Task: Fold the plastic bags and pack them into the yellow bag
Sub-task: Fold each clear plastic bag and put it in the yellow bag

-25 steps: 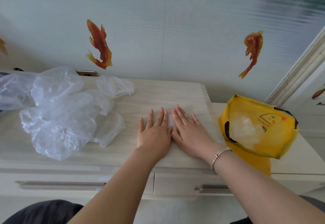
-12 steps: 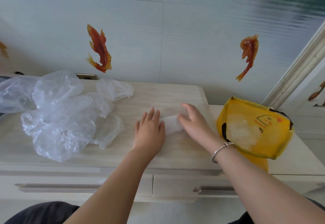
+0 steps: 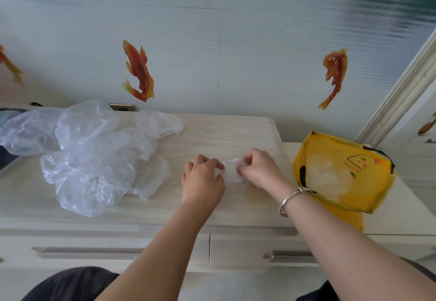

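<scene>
- my left hand (image 3: 203, 178) and my right hand (image 3: 259, 168) meet over the pale wood-grain cabinet top (image 3: 224, 133), and between them sits a small folded clear plastic bag (image 3: 232, 171), now a compact white wad.
- my left fingers are curled and pinch the wad's left edge; my right fingers are curled too, pinching its right side. both grips are clamped on the same folded bag.
- a silver bracelet (image 3: 291, 198) circles my right wrist.
- the loose heap of crumpled clear plastic bags (image 3: 92, 156) lies on the cabinet top to my left, well apart from my hands.
- the yellow fabric bag with black handles and a duck print (image 3: 342, 173) stands open to my right, just beside my right wrist, with pale plastic showing inside.
- two orange fish stickers (image 3: 139, 71) decorate the pale wall behind.
- drawer handles (image 3: 290, 254) run along the cabinet front below my arms.
</scene>
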`<state>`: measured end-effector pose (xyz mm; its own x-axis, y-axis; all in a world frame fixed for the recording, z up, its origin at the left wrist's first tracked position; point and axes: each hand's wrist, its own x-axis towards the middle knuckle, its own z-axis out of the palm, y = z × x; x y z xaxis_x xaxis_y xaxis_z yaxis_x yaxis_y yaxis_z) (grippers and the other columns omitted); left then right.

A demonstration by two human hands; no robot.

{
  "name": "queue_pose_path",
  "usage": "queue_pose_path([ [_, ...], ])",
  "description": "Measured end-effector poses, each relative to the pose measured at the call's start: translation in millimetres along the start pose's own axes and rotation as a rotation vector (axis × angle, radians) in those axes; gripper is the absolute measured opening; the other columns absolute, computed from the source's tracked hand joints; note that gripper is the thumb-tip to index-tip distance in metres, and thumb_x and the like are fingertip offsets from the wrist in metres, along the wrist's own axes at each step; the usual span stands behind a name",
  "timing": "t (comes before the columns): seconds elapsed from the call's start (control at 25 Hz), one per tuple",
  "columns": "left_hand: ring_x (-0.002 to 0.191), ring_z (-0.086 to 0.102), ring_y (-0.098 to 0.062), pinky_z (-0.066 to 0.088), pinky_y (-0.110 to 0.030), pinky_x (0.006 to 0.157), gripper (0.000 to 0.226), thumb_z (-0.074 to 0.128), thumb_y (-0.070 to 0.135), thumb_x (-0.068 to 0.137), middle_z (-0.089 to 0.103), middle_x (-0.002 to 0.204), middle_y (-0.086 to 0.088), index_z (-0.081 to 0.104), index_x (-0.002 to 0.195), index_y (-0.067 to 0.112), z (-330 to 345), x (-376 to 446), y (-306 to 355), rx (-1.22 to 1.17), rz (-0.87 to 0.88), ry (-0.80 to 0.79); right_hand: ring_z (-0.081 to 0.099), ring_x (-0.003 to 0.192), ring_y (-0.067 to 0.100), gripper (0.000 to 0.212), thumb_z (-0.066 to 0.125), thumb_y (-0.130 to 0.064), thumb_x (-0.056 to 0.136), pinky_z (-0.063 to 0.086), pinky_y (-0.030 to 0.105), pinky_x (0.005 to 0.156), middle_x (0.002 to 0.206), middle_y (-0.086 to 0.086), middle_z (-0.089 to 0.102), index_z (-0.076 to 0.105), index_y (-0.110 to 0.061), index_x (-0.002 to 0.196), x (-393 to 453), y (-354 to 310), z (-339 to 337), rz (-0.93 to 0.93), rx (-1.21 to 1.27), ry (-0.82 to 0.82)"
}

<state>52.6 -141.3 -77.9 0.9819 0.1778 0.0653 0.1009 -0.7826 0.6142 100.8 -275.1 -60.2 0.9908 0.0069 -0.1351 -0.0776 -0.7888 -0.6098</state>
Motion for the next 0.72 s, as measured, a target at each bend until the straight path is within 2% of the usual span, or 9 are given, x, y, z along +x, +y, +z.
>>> queue_pose_path([
  [0.08,0.109,0.044,-0.021,0.034,-0.029,0.092,0.024,0.054,0.018,0.088,0.05,0.113,0.005,0.063,0.109,0.026,3.0,1.1,7.2,-0.066,-0.008,0.017,0.05,0.076,0.018,0.013,0.059,-0.017,0.083,0.039,0.028,0.061,0.079,-0.004,0.051,0.047,-0.02,0.078,-6.9,5.7,-11.7,-0.004,0.139,-0.026],
  [0.16,0.106,0.052,-0.025,0.041,-0.034,0.094,0.025,0.058,0.026,0.09,0.054,0.115,0.0,0.058,0.113,0.018,8.1,1.4,23.6,-0.205,-0.058,0.045,0.049,0.072,0.014,0.01,0.059,-0.016,0.085,0.037,0.026,0.06,0.08,-0.003,0.052,0.049,-0.019,0.082,-13.8,13.7,-29.0,0.032,0.275,-0.032],
  [0.2,0.105,0.055,-0.025,0.044,-0.035,0.093,0.033,0.059,0.033,0.09,0.055,0.116,-0.003,0.055,0.116,0.014,9.4,0.1,36.2,-0.31,-0.13,0.027,0.05,0.073,0.014,0.01,0.06,-0.016,0.085,0.038,0.027,0.062,0.083,-0.002,0.054,0.051,-0.019,0.083,-17.0,19.0,-39.2,0.051,0.362,-0.013],
  [0.32,0.093,0.067,-0.021,0.052,-0.035,0.084,0.052,0.06,0.048,0.088,0.059,0.112,-0.007,0.05,0.119,0.007,11.6,-2.8,73.6,-0.755,-0.4,-0.214,0.055,0.079,0.016,0.012,0.065,-0.017,0.085,0.042,0.028,0.068,0.086,0.001,0.058,0.054,-0.019,0.083,-25.9,36.6,-69.2,0.094,0.644,0.029],
  [0.4,0.09,0.07,-0.023,0.057,-0.033,0.079,0.052,0.065,0.037,0.089,0.059,0.118,-0.011,0.049,0.124,0.002,12.9,-5.7,89.3,-1.095,-0.476,-0.377,0.057,0.078,0.017,0.016,0.068,-0.016,0.084,0.045,0.03,0.071,0.08,0.001,0.059,0.054,-0.02,0.076,-31.2,47.0,-83.8,0.115,0.753,0.038],
  [0.44,0.092,0.07,-0.026,0.057,-0.033,0.079,0.051,0.066,0.03,0.089,0.059,0.121,-0.013,0.048,0.127,0.001,16.4,-5.9,95.6,-1.191,-0.477,-0.413,0.058,0.079,0.019,0.019,0.069,-0.015,0.083,0.046,0.032,0.073,0.078,0.002,0.059,0.054,-0.02,0.073,-34.0,53.2,-90.4,0.119,0.8,0.044],
  [0.56,0.098,0.068,-0.033,0.057,-0.039,0.082,0.047,0.066,0.014,0.089,0.061,0.121,-0.018,0.047,0.13,0.0,29.9,-0.2,107.3,-1.318,-0.436,-0.437,0.063,0.083,0.024,0.015,0.069,-0.012,0.083,0.047,0.032,0.073,0.082,0.006,0.065,0.058,-0.018,0.075,-39.8,67.1,-103.7,0.139,0.903,0.014],
  [0.64,0.104,0.065,-0.036,0.058,-0.039,0.08,0.049,0.066,0.007,0.086,0.059,0.124,-0.022,0.047,0.131,0.0,38.8,3.3,114.2,-1.382,-0.4,-0.44,0.065,0.086,0.024,0.011,0.069,-0.012,0.083,0.048,0.031,0.073,0.09,0.008,0.068,0.06,-0.017,0.079,-40.2,75.6,-109.8,0.183,0.861,0.006],
  [0.72,0.108,0.063,-0.037,0.058,-0.037,0.074,0.054,0.067,0.001,0.082,0.056,0.127,-0.025,0.046,0.132,0.0,42.2,4.5,119.2,-1.426,-0.367,-0.383,0.063,0.084,0.018,0.015,0.07,-0.016,0.083,0.046,0.029,0.071,0.093,0.003,0.067,0.057,-0.019,0.078,-38.5,81.2,-114.1,0.225,0.772,0.003],
])
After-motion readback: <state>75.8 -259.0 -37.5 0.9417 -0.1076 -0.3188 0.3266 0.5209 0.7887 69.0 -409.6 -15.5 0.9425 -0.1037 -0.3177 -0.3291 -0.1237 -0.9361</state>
